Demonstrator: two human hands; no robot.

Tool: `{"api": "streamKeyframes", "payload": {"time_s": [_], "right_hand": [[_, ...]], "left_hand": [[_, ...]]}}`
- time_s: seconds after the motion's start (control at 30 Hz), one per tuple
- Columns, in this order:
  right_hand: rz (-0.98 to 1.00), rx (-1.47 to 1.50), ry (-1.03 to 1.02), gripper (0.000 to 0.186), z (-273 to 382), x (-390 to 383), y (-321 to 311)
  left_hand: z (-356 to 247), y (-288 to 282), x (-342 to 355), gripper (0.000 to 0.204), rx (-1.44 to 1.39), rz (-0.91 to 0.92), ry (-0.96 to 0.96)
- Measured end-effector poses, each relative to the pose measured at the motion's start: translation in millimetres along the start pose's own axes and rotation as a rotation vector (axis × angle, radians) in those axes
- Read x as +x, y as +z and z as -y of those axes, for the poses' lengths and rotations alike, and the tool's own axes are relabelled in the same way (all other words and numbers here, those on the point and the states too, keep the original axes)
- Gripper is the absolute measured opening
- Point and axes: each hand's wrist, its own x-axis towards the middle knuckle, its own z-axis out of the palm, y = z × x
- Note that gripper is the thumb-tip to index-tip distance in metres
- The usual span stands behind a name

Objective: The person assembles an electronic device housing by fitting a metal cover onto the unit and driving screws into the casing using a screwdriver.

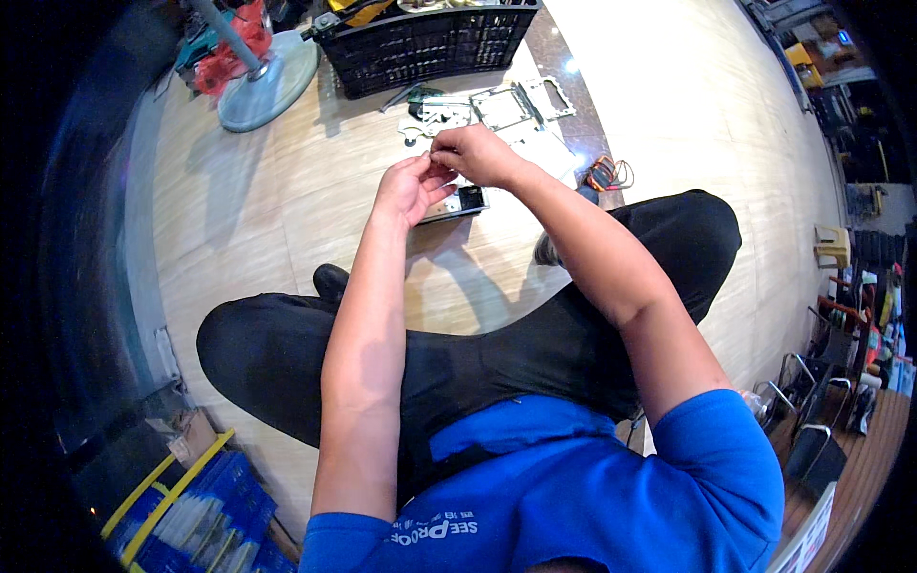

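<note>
My left hand (411, 187) and my right hand (475, 155) meet at their fingertips above the floor in front of me. Thumb and forefinger of the left are pinched, its other fingers loosely curled with the palm turned up. The right hand comes over from the right, its fingers pressed together. Whatever they pinch is too small to make out. Just under the hands lies a boxy metal device (470, 199) with a black part at its right end, partly covered by my fingers. Beyond it are flat metal frames (501, 108) and a metal plate with mechanical parts (444, 113).
A black plastic crate (430, 53) stands beyond the parts. To its left is a pole on a round base (272, 86) beside a red plastic bag (232, 48). An orange-and-black meter with leads (600, 174) lies at right, near my shoe (545, 250). A stool (831, 246) stands far right.
</note>
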Motion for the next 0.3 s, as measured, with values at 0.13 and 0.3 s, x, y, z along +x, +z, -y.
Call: {"api": "streamKeyframes", "payload": {"time_s": [0.13, 0.3], "right_hand": [[-0.039, 0.003, -0.050, 0.016, -8, -5, -2], [-0.152, 0.034, 0.179, 0.018, -42, -2, -13]], "left_hand": [[4, 1, 6, 0.023, 0.054, 0.005, -0.009], [8, -5, 26, 0.033, 0.698, -0.208, 0.153]]}}
